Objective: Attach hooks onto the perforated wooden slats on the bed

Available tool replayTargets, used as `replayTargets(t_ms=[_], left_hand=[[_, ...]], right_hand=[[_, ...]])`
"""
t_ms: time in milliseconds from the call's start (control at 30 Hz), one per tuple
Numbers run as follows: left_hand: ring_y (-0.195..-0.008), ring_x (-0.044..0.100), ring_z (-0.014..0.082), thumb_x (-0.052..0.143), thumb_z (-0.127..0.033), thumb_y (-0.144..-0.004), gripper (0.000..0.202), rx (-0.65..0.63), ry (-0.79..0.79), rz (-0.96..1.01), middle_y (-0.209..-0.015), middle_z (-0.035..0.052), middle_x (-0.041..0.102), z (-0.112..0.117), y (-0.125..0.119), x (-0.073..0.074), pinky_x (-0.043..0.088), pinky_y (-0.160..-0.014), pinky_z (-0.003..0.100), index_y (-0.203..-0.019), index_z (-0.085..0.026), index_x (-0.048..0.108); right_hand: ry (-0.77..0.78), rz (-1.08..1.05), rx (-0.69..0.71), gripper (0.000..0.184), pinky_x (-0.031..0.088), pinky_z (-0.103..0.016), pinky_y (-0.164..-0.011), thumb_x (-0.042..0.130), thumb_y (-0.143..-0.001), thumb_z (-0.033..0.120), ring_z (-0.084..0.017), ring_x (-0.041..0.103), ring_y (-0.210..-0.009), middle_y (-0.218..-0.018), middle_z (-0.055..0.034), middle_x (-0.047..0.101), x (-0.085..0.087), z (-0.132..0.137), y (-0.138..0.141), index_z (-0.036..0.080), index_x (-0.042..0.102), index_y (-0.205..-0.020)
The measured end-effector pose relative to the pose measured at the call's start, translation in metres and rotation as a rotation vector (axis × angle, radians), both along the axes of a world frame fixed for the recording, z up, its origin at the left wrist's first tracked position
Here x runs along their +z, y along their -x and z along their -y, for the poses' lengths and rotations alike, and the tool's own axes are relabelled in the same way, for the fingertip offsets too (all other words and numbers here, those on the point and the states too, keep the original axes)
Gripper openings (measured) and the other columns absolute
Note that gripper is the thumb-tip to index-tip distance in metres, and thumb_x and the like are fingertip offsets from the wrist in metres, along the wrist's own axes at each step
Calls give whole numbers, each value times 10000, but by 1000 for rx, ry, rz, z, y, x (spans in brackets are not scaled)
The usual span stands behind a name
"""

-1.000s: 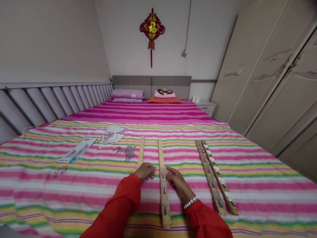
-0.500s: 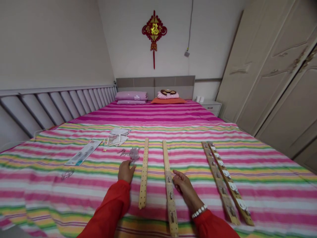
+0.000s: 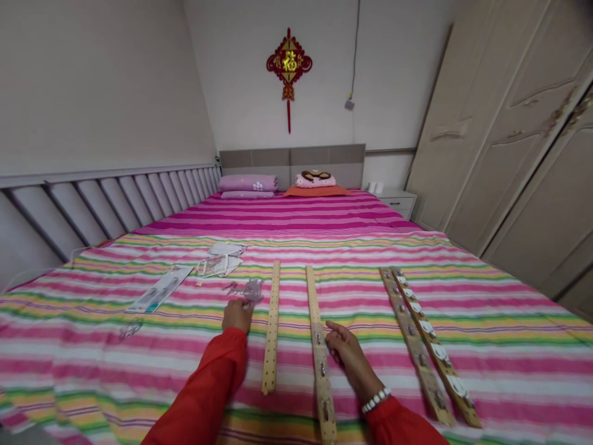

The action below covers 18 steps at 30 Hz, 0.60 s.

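My left hand (image 3: 238,315) reaches down to the near edge of a small pile of grey, see-through pieces (image 3: 252,290), fingertips drawn together against it. What the fingers pinch is too small to make out. Just right of this hand lies a bare wooden strip (image 3: 272,330) with rows of holes. A second holed strip (image 3: 312,293) carries several metal clips (image 3: 323,369) along its nearer half. My right hand (image 3: 347,355), with a white bead bracelet (image 3: 376,400), hovers beside those clips. Its index finger is stretched out, the others are loosely bent, and nothing shows in it.
Two more strips lie to the right, one with metal clips (image 3: 410,330) and one with white pieces (image 3: 428,327). On the left are a clear packet (image 3: 160,289), white packaging (image 3: 221,259) and a thin wire-like bundle (image 3: 131,329). Everything rests on a striped bedsheet (image 3: 185,364).
My left hand's fingers have closed in at the grey pieces. The right hand stays beside the clips, and the whole view has shifted slightly.
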State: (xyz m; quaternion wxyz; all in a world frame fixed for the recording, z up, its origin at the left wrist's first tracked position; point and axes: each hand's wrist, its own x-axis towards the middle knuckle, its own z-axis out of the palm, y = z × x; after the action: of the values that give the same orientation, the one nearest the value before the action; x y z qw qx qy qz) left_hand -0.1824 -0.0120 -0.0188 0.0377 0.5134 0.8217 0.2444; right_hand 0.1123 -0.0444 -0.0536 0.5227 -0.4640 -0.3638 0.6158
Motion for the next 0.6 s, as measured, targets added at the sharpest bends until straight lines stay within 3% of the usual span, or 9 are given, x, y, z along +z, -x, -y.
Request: replayTargets(t_ms=[133, 300, 500, 600], left_hand=[[-883, 648, 227, 523, -226, -801, 181, -15, -43, 134, -881, 108, 698, -2, 7, -3, 461, -774, 281, -815, -140, 682], [-766, 661, 198, 616, -285, -739, 158, -30, -47, 234, -805, 47, 716, -4, 14, -4, 473, -676, 254, -832, -171, 675], [-711, 637, 215, 613, -289, -706, 139, 46, -111, 369, -667, 38, 678, -8, 12, -5, 470, -673, 297, -607, -194, 593], [-704, 636, 196, 572, -270, -716, 143, 83, -157, 395, -644, 30, 664, -5, 12, -2, 481, -670, 282, -594, -198, 555]], right_hand=[[-3, -2, 12, 448, 199, -197, -361, 653, -531, 258, -64, 335, -336, -432, 88, 486, 1, 0, -1, 123, 607, -955], [4, 1, 21, 462, 196, -196, -361, 651, -543, 270, -58, 321, -327, -421, 96, 478, 2, 1, -1, 117, 599, -976], [7, 6, 22, 472, 193, -197, -360, 643, -545, 261, -59, 320, -335, -432, 97, 486, 4, 2, -1, 116, 571, -989], [3, -10, 27, 465, 198, -196, -365, 648, -545, 245, -58, 328, -346, -446, 97, 488, 6, 3, -1, 118, 572, -985]])
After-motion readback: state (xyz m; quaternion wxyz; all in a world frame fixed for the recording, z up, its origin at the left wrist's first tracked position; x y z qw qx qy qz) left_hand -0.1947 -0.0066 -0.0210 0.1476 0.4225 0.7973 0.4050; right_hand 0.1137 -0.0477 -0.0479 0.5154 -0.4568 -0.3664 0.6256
